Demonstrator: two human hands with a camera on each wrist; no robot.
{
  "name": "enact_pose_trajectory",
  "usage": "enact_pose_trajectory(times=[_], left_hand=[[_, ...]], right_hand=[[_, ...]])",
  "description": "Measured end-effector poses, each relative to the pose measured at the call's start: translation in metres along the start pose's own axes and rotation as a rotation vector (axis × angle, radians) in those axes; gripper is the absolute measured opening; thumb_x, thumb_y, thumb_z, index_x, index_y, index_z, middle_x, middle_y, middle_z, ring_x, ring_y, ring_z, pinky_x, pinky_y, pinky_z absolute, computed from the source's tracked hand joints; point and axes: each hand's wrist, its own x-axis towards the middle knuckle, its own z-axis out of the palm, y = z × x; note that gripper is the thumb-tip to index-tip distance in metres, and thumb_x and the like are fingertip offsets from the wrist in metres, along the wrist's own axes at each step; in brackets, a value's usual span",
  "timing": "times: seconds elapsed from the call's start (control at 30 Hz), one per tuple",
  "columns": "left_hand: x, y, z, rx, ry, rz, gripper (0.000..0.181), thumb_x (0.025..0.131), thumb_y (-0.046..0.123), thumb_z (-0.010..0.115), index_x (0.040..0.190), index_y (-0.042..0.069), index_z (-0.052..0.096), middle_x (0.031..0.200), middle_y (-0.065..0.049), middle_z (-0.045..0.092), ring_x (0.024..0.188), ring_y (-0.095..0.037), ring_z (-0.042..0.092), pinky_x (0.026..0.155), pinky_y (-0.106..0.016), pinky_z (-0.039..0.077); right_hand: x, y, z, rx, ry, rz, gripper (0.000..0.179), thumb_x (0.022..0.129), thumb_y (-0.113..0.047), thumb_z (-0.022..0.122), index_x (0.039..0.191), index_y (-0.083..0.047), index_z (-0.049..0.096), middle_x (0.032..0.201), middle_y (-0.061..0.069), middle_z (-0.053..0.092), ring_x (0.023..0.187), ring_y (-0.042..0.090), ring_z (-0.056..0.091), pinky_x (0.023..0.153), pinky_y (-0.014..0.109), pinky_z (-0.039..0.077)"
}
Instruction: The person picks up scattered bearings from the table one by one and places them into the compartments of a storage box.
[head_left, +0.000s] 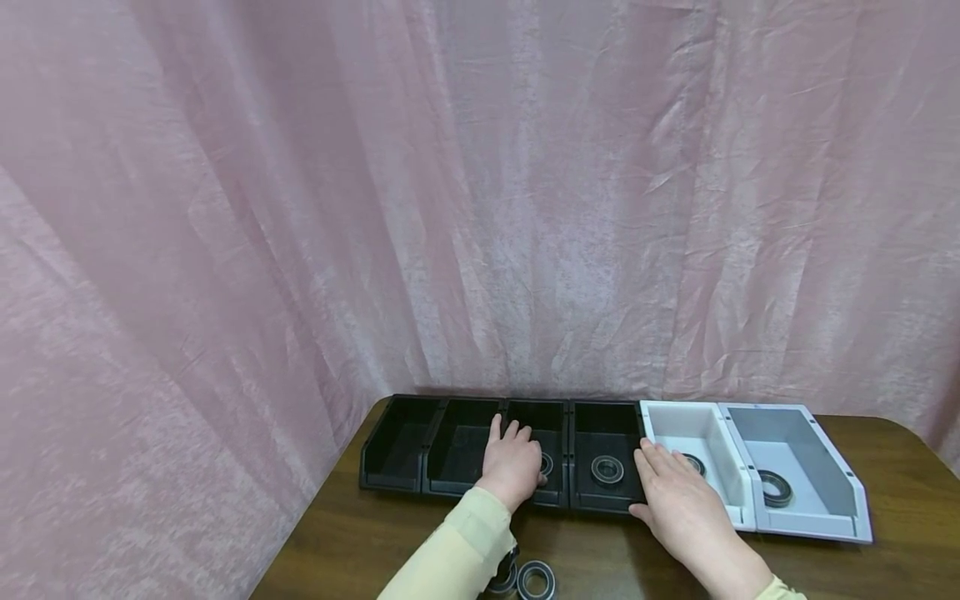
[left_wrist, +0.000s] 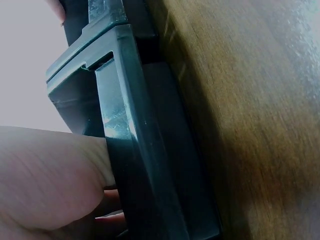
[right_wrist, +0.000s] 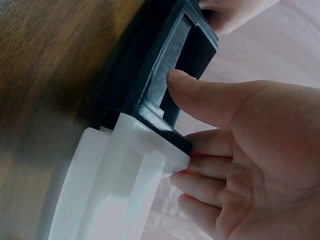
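My left hand (head_left: 512, 468) reaches over the wall between two black bins, fingers extended. Its thumb lies beside a ball bearing (head_left: 547, 463) in the third black bin (head_left: 536, 412) from the left. In the left wrist view the palm (left_wrist: 47, 180) is behind that row's front lip, fingertips mostly hidden. My right hand (head_left: 678, 500) lies over the wall between the fourth black bin (head_left: 606, 417) and the white bin (head_left: 686, 417), fingers fairly straight, thumb spread toward the black side. A bearing (head_left: 607, 471) lies flat in the fourth bin; another bearing (head_left: 696, 463) shows partly past the right fingers.
Two more black bins (head_left: 401, 433) stand at the row's left end. A light grey bin (head_left: 795, 433) at the right end holds a bearing (head_left: 776, 489). Loose bearings (head_left: 552, 581) lie on the wooden table (head_left: 592, 558) by the left sleeve. A pink curtain (head_left: 525, 208) hangs behind.
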Motion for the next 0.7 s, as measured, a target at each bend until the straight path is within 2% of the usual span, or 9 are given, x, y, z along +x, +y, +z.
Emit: enact_pose_trajectory(times=[0.27, 0.7], left_hand=[[0.0, 0.001, -0.003, -0.009, -0.03, -0.014, 0.046, 0.096, 0.052, 0.084, 0.133, 0.025, 0.082, 0.162, 0.0, 0.059, 0.157, -0.028, 0.045, 0.134, -0.061, 0.016], [-0.007, 0.002, -0.013, -0.021, -0.017, -0.01, 0.045, 0.095, 0.05, 0.085, 0.13, 0.022, 0.083, 0.162, -0.002, 0.059, 0.157, -0.028, 0.046, 0.134, -0.06, 0.019]], right_hand=[[0.0, 0.0, 0.001, -0.012, 0.003, -0.009, 0.077, 0.08, -0.027, 0.099, 0.136, 0.015, 0.067, 0.145, 0.032, 0.064, 0.135, 0.05, 0.063, 0.116, 0.061, 0.049], [0.0, 0.001, 0.001, -0.014, -0.013, -0.005, 0.076, 0.081, -0.028, 0.098, 0.136, 0.015, 0.067, 0.145, 0.032, 0.064, 0.135, 0.05, 0.063, 0.115, 0.061, 0.049]])
